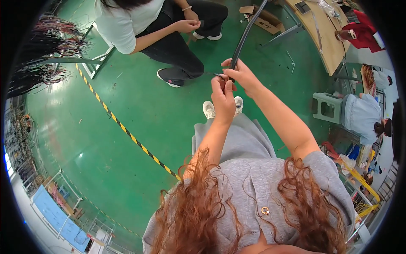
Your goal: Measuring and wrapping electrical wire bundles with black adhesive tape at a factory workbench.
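A thick black cable (244, 36) comes down from the top edge of the head view to my hands in front of my body. My right hand (243, 76) is closed around its lower end, the fingers wrapped over the cable. Just below and to the left, my left hand (223, 97) pinches at the same end, thumb up against the fingers. A thin dark tip sticks out to the left above the left fingers. Exactly what lies between those fingertips is hidden. Both hands are close together, nearly touching.
A seated person (127, 25) is at the upper left, hands together. A wooden table (323, 36) and a cardboard box (264, 21) stand at upper right. Bundled wires (46, 55) hang far left. Yellow-black tape (122, 125) crosses the green floor. A stool (327, 108) is at right.
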